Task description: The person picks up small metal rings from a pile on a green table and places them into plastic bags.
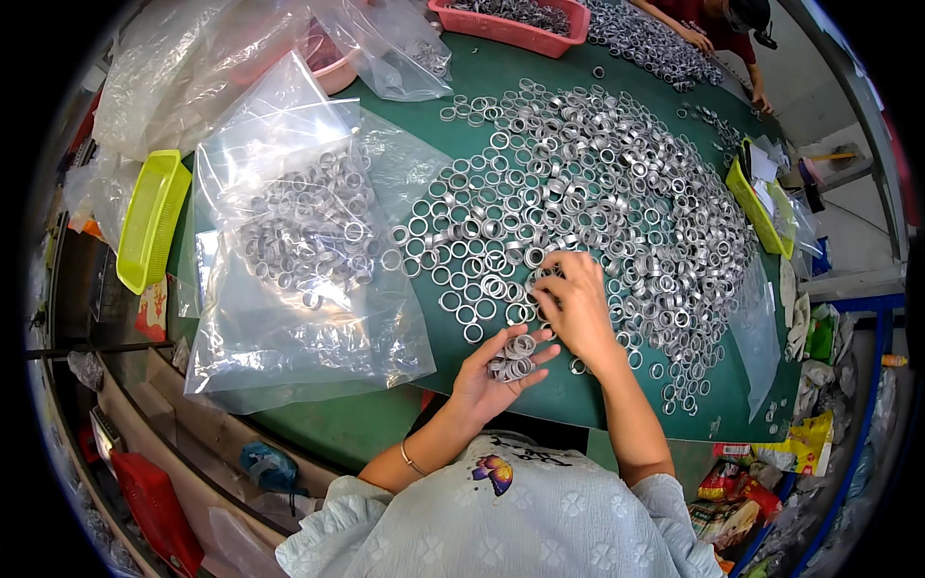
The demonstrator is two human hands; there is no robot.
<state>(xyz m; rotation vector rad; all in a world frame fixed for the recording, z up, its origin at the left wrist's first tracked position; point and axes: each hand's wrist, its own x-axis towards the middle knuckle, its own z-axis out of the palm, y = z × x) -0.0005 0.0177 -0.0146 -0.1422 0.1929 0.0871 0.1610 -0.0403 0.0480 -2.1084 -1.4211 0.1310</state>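
Note:
Several grey metal rings [514, 360] lie in the cupped palm of my left hand [472, 383], its fingers curled around them near the table's front edge. Just beyond it, my right hand [581, 306] reaches down into the near side of a wide heap of the same rings [636, 207]. Its thumb and fingers pinch at a ring there, partly hidden under the fingertips. Left of the heap is a clear plastic bag [289, 361] with many rings [308, 222] showing through it.
Yellow-green baskets stand at the left [154, 222] and right [761, 207] edges of the green table [409, 125]. A pink tray [511, 27] of small parts is at the back. Another person's hand [696, 40] is by a far heap. Shelves flank both sides.

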